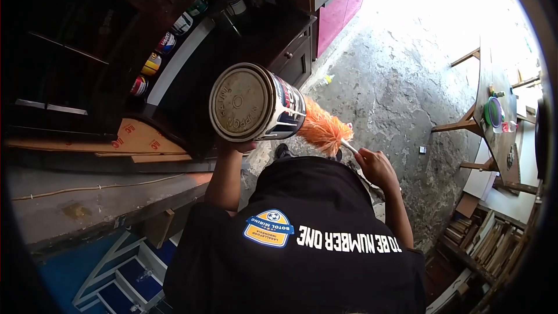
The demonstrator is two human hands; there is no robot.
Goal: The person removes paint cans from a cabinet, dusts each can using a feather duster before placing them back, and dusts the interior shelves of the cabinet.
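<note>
- Paint can, cylindrical, metal, with a worn round end embossed with lettering [243, 102]: raised in front of the person's body, tilted on its side, embossed end toward the head camera, printed label facing the duster.
- Left hand [246, 146]: under the can and mostly hidden by it; how far its fingers are open cannot be told.
- Feather-type duster, fluffy, orange, with a slim pale handle [325, 130]: head just beside the can's label side, partly behind it; contact cannot be told.
- Right hand [375, 167]: fingers closed around the duster's handle.
- Short-sleeved black shirt with white lettering and a blue-and-yellow badge [337, 209]: worn by the person.
- Row of small coloured cans [165, 42]: at left, beside a dark wooden cabinet with a round knob [300, 58].
- Rough grey concrete floor [401, 90]: beyond the right hand.
- Wooden bench on angled legs [504, 103]: at far right, carrying a round green-and-purple item [494, 113].
</note>
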